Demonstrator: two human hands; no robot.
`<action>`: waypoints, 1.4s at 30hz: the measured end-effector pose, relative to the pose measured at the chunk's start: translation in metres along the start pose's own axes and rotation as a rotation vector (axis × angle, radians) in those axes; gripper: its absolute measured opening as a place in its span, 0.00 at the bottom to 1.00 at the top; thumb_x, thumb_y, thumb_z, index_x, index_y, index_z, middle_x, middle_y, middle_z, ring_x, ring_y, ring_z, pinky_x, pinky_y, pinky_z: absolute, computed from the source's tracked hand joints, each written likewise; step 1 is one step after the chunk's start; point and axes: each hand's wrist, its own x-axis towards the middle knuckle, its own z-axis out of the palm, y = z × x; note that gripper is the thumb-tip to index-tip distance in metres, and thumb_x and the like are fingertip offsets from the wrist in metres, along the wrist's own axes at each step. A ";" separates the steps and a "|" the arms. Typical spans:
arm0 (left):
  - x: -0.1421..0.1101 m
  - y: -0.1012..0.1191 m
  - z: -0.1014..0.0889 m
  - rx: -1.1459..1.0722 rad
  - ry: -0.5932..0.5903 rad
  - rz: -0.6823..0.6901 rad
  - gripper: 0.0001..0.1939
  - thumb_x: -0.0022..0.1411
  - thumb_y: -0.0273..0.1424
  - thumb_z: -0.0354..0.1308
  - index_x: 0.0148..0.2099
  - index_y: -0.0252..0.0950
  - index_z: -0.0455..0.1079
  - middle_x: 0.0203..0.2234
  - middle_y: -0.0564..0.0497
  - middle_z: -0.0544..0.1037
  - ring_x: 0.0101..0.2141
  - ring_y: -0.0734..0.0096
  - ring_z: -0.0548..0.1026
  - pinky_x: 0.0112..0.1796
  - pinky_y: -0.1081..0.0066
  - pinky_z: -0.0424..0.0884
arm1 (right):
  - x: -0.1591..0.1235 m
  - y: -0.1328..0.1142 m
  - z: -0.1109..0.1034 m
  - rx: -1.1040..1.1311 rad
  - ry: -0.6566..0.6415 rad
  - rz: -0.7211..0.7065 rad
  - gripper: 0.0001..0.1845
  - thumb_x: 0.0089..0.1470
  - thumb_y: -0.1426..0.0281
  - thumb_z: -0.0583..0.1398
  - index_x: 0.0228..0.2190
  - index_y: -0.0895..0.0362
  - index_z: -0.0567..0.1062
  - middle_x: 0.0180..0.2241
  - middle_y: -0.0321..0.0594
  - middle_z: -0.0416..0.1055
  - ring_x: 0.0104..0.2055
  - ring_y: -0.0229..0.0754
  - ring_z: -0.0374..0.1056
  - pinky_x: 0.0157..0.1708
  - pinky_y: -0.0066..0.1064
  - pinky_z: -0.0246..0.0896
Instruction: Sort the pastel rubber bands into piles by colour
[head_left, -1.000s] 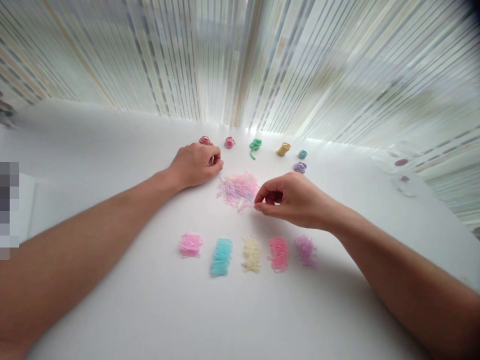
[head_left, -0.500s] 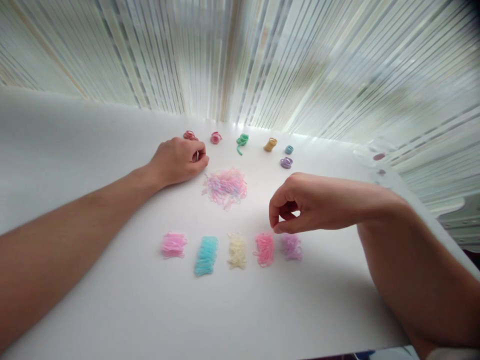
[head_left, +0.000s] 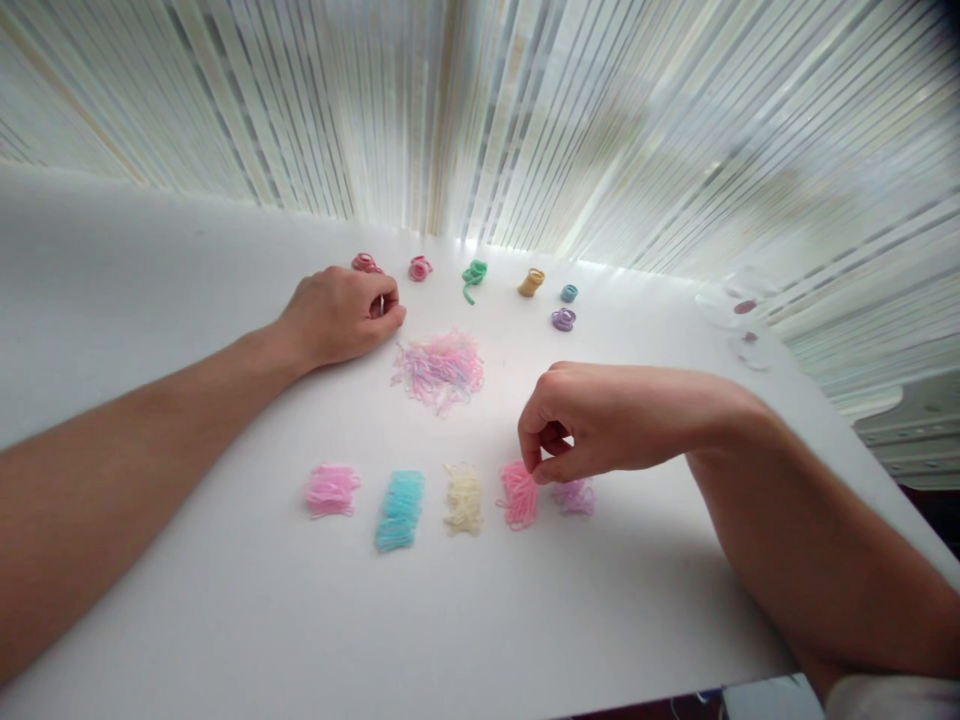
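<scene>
My right hand [head_left: 581, 420] reaches in over the row, thumb and forefinger narrowed to a pinch at the upper right corner of the bright pink bundle of thin looped strands [head_left: 517, 497]; I can't tell whether a strand is between them. Just beside it, my hand covers the top edge of the lilac bundle of fine strands [head_left: 576, 498]. Strips of smooth white tabletop [head_left: 480, 620] separate the other bundles, and a broad stretch runs from the row to the near edge at lower right. Beyond the row, well apart, sits the loose, mixed pastel heap of strands [head_left: 441, 370]. My left hand [head_left: 337, 315] rests at its far left, fingers curled into a small ring, contents hidden, close by the coiled dull-red cord [head_left: 365, 262] near the striped string curtain [head_left: 442, 120].
</scene>
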 end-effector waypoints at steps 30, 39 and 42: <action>-0.003 -0.002 0.000 -0.058 0.018 0.068 0.14 0.68 0.41 0.54 0.38 0.39 0.77 0.36 0.47 0.86 0.38 0.55 0.82 0.37 0.61 0.68 | 0.039 0.014 0.020 0.070 0.604 -0.032 0.06 0.58 0.72 0.67 0.34 0.59 0.87 0.25 0.37 0.78 0.26 0.36 0.69 0.32 0.30 0.61; -0.003 -0.001 0.000 -0.069 0.025 0.067 0.14 0.68 0.40 0.54 0.38 0.40 0.79 0.35 0.47 0.86 0.37 0.55 0.82 0.37 0.61 0.69 | 0.047 0.008 0.026 0.067 0.570 0.038 0.05 0.58 0.72 0.70 0.34 0.60 0.89 0.27 0.40 0.81 0.28 0.38 0.71 0.33 0.30 0.62; -0.002 -0.001 0.000 -0.067 0.023 0.065 0.15 0.68 0.40 0.54 0.39 0.40 0.79 0.36 0.46 0.86 0.38 0.54 0.82 0.39 0.61 0.70 | 0.048 0.006 0.027 0.051 0.579 0.055 0.05 0.58 0.73 0.70 0.33 0.60 0.89 0.26 0.40 0.81 0.28 0.38 0.71 0.33 0.30 0.62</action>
